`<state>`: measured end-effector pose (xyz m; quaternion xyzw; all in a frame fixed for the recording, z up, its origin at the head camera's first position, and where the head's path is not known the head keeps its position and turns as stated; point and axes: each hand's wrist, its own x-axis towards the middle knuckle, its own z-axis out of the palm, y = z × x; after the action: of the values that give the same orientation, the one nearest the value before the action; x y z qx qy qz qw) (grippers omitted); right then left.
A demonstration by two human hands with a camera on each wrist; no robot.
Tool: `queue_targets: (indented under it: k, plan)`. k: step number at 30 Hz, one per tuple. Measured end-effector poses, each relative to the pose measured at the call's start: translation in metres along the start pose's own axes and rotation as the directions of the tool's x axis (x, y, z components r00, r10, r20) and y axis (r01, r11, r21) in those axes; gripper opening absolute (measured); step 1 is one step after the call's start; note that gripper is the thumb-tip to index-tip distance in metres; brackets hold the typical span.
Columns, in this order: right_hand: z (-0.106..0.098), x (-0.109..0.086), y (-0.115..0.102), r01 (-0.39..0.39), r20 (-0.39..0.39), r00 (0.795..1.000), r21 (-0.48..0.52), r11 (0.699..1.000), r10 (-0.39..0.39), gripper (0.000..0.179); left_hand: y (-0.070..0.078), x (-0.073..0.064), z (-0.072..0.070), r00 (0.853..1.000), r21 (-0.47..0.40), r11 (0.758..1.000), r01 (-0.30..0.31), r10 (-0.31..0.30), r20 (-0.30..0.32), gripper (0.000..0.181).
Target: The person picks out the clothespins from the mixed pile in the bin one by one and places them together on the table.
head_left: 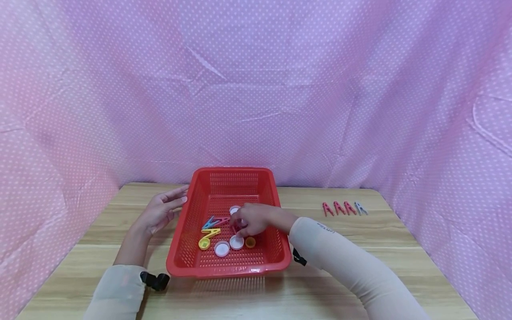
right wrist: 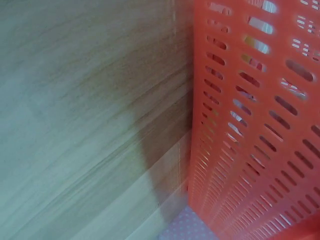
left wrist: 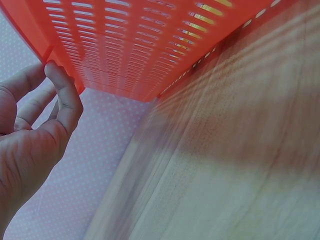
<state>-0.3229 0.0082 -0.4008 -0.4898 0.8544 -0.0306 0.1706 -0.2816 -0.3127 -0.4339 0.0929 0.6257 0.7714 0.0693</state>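
A red perforated plastic basket [head_left: 228, 269] stands on the wooden table. My left hand [head_left: 158, 213] touches its left rim from outside, fingers loosely bent; the left wrist view shows fingertips [left wrist: 52, 70] at the rim's edge. My right hand [head_left: 254, 219] reaches inside over the basket's right side, fingers curled down on a red clothespin [head_left: 234, 229], partly hidden. Around it lie a blue clothespin [head_left: 209, 223], a pink clothespin [head_left: 222, 220], a yellow clothespin [head_left: 210, 233], white round caps [head_left: 222, 249], a yellow cap [head_left: 204, 243] and a dark yellow cap [head_left: 250, 242]. The right wrist view shows only the basket's outer wall [right wrist: 270, 140] and table.
To the right on the table [head_left: 340, 249], three red clothespins [head_left: 339, 208] and one grey-blue clothespin [head_left: 361, 208] lie in a row. A pink dotted curtain [head_left: 256, 98] hangs behind and at both sides.
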Motion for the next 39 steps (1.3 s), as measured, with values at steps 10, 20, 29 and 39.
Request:
queue_targets:
  k: [10,20,29,39]
  plan:
    - [-0.0012,-0.0007,-0.0009,0.019,-0.065,0.998,-0.034,0.999,-0.021,0.035,-0.0002,0.0004,-0.0008,1.000,0.008,1.000,-0.003,0.003,0.006,0.058]
    - [0.0026,0.0023,0.0008,0.096,-0.032,0.994,-0.131,0.987,-0.101,0.034,0.0000,-0.0004,-0.0020,1.000,0.010,1.000,-0.007,0.006,0.009,0.056]
    - [0.0049,0.0026,0.0003,0.096,-0.006,0.995,-0.137,0.986,-0.097,0.029,0.0004,-0.0001,-0.0022,1.000,0.017,1.000,0.008,-0.008,-0.002,0.058]
    - [0.0052,0.0033,0.0017,0.055,-0.005,0.998,-0.107,0.993,-0.056,0.027,-0.0001,-0.0003,-0.0022,1.000,0.013,1.000,-0.004,0.003,0.006,0.057]
